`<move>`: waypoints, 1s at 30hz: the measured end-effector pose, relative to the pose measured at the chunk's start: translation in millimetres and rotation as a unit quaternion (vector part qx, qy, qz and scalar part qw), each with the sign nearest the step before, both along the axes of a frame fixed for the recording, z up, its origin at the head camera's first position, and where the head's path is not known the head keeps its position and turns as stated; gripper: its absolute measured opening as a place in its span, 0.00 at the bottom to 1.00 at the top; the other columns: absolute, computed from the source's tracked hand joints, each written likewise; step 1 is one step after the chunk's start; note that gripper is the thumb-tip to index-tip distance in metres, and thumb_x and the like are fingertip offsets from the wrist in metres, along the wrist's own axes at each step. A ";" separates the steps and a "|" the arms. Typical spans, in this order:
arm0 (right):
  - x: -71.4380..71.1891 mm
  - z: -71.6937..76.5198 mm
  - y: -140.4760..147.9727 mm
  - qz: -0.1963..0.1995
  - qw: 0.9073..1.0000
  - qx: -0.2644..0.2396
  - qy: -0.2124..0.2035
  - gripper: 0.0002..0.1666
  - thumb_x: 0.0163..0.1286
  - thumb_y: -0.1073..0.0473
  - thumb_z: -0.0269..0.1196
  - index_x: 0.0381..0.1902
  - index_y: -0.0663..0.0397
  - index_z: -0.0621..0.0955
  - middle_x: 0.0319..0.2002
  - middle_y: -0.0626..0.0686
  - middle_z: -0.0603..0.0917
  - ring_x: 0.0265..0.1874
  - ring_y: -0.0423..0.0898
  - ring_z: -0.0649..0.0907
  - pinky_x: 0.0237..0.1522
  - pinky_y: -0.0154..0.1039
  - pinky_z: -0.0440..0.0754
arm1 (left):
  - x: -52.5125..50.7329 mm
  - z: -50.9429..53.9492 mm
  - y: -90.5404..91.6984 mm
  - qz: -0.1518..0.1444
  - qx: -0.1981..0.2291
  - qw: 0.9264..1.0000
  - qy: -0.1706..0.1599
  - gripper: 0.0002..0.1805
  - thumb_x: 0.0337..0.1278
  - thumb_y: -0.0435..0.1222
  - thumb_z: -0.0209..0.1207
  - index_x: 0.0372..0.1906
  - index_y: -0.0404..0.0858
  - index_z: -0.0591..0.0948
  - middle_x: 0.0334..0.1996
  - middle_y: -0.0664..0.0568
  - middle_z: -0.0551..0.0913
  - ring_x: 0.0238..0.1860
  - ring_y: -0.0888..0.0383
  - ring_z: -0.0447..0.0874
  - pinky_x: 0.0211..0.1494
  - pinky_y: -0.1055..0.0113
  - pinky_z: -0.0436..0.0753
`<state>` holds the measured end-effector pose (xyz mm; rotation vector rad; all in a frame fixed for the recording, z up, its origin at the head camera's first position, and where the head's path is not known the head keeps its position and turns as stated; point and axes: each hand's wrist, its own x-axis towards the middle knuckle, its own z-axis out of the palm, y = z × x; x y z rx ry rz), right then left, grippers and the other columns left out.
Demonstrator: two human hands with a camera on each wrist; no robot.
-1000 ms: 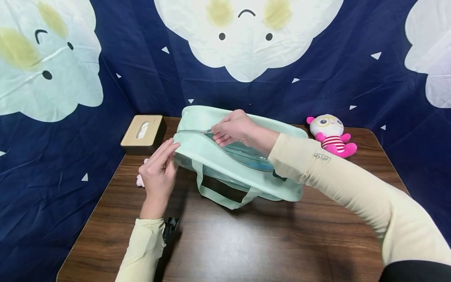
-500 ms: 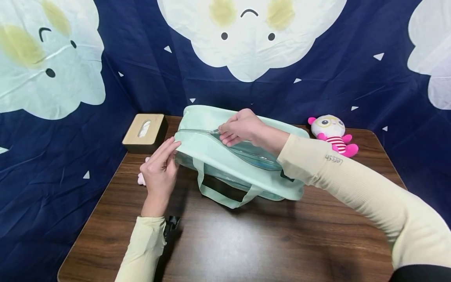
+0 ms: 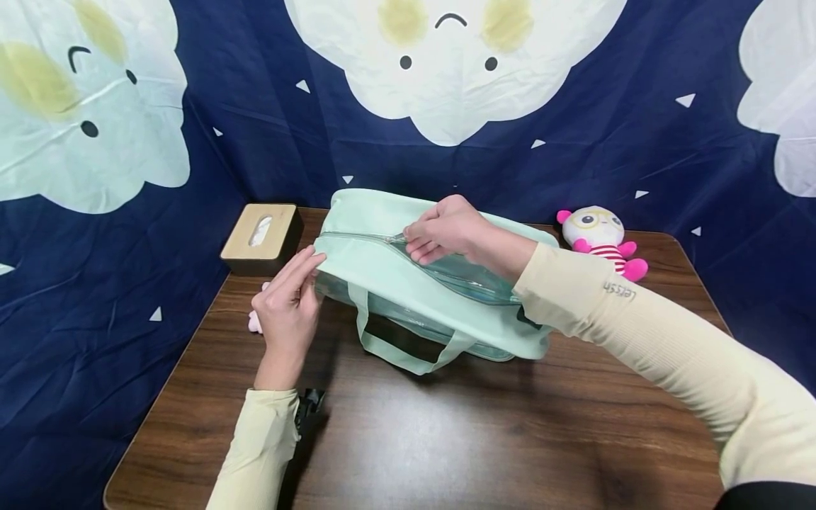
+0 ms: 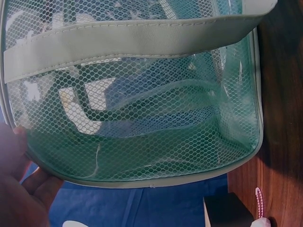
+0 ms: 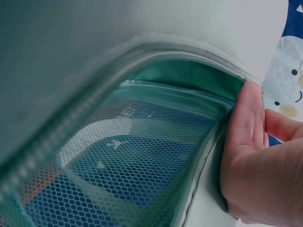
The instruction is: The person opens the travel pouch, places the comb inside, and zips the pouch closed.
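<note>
1. Two hands of mine are at the mint-green bag (image 3: 427,294), which sits on the brown table (image 3: 414,439).
2. My right hand (image 3: 449,227) is at the bag's top, finger and thumb pinched together on the zip pull (image 3: 397,238); the head view shows that pull, while the right wrist view hides it behind my fingers.
3. Only the right wrist view looks well inside the bag — through the gaping zip I see green lining (image 5: 189,75) and a mesh panel (image 5: 142,175) with a small white plane mark (image 5: 117,143).
4. My left hand (image 3: 290,297) holds the bag's left end; the left wrist view shows thumb and fingers nipping its rim, with a pale stitched band (image 4: 132,40) across the mesh.
5. Left of the bag lies a pink trinket — mostly behind my hand from above, but its bead chain (image 4: 259,201) shows at the left wrist.
6. Only the head view shows the plush toy (image 3: 596,234), right of the bag; the tissue box (image 3: 261,237) stands beyond its left end.
</note>
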<state>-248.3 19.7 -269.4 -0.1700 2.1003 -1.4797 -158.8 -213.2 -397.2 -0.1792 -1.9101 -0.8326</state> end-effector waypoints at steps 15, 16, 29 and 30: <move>1.1 0.6 13.4 0.017 1.000 0.009 0.008 0.13 0.73 0.66 0.65 0.49 0.73 0.85 0.27 0.53 0.89 0.23 0.41 0.88 0.36 0.37 0.89 | -1.4 -0.1 -0.5 -0.001 0.006 1.000 0.003 0.07 0.64 0.24 0.64 0.43 0.31 0.91 0.47 0.39 0.90 0.49 0.41 0.91 0.61 0.81 0.74; 1.0 0.4 14.1 0.018 1.000 0.010 0.009 0.13 0.73 0.66 0.65 0.49 0.73 0.85 0.27 0.53 0.89 0.23 0.41 0.88 0.37 0.37 0.89 | -1.4 -0.2 -0.5 -0.001 0.006 1.000 0.003 0.07 0.64 0.24 0.64 0.43 0.31 0.91 0.47 0.40 0.90 0.48 0.41 0.91 0.61 0.81 0.74; 2.1 3.5 29.8 0.038 0.999 0.022 -0.002 0.15 0.75 0.65 0.63 0.52 0.74 0.83 0.27 0.52 0.89 0.24 0.41 0.88 0.36 0.37 0.89 | -1.1 0.3 -0.1 0.004 0.006 1.000 0.006 0.07 0.64 0.24 0.65 0.42 0.32 0.91 0.46 0.40 0.90 0.47 0.41 0.91 0.60 0.83 0.74; 2.0 4.0 31.0 0.041 0.999 0.023 -0.003 0.15 0.75 0.65 0.63 0.53 0.74 0.83 0.27 0.52 0.89 0.25 0.41 0.88 0.37 0.37 0.89 | -1.1 0.3 0.0 0.004 0.006 1.000 0.007 0.07 0.64 0.24 0.65 0.42 0.32 0.91 0.46 0.40 0.90 0.47 0.41 0.91 0.59 0.83 0.74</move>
